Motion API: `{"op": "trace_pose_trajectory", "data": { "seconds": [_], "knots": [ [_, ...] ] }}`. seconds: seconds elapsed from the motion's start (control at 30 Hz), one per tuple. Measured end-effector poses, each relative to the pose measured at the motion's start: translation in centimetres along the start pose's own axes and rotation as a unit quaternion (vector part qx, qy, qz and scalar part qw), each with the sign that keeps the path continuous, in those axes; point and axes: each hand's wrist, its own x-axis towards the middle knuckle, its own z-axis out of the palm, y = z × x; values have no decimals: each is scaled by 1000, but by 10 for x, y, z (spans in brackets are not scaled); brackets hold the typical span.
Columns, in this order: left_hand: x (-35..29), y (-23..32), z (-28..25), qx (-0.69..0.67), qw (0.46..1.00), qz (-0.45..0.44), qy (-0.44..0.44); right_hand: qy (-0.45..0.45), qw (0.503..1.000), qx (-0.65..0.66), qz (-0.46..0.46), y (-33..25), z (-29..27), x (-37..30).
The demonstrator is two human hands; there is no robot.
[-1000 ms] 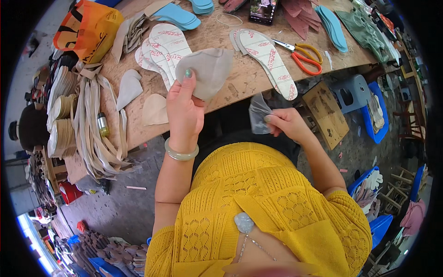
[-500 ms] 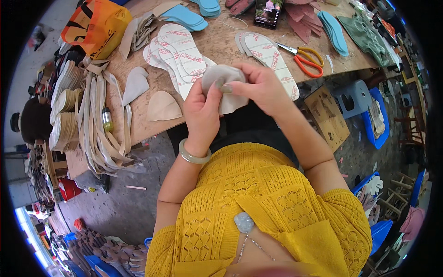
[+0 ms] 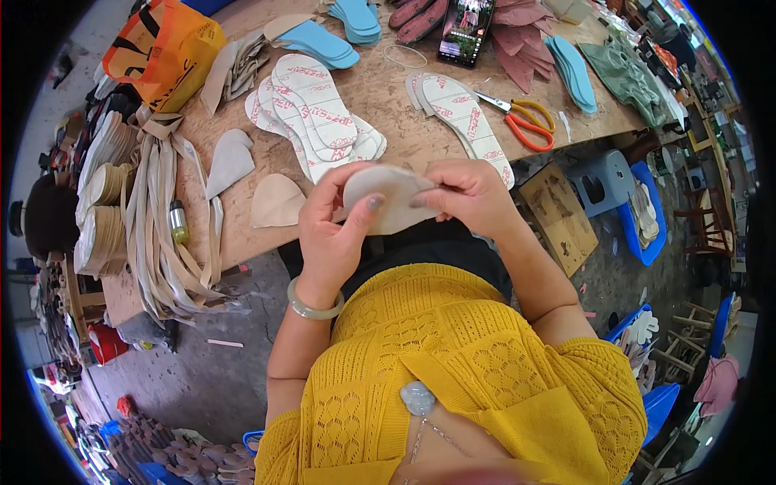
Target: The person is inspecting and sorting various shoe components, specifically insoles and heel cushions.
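Between both hands, in front of my body at the table's near edge, is a pale beige rounded fabric piece point(image 3: 392, 194), shaped like a shoe upper. My left hand point(image 3: 335, 226) grips its left side, thumb on top and fingers underneath. The right hand point(image 3: 473, 198) pinches its right edge between thumb and fingers. A beige toe-shaped piece point(image 3: 277, 201) and a pale grey one point(image 3: 230, 162) lie on the table to the left. Just beyond my hands rest several white insoles with red print point(image 3: 311, 105), and another white insole point(image 3: 465, 113) lies farther right.
Orange-handled scissors point(image 3: 525, 121), a phone point(image 3: 466, 32) and blue insoles point(image 3: 572, 73) lie on the wooden table point(image 3: 388, 89). Beige strips point(image 3: 166, 218) hang over its left edge beside a small bottle point(image 3: 178, 222). An orange bag point(image 3: 166, 52) stands far left; a blue-grey stool point(image 3: 602, 182) is at right.
Both hands have come slightly lower and nearer my body. The fabric piece now lies flatter and more spread, and my right thumb has shifted from its middle toward its right edge.
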Motion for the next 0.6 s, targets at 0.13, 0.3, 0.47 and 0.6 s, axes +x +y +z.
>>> {"op": "trace_pose_trajectory", "data": {
  "seconds": [0.13,0.3,0.47,0.6],
  "knots": [
    [3,11,1,227,963,116,-87,-25,963,-232,-137,0,0,-4],
    [-2,14,7,314,921,175,-153,-84,930,-303,-193,-9,3,-11],
    [-5,10,8,345,894,216,-189,-98,914,-330,-216,1,2,-15],
    [-14,7,7,293,933,141,-153,-50,879,-336,-333,2,8,-16]
  ]
}}
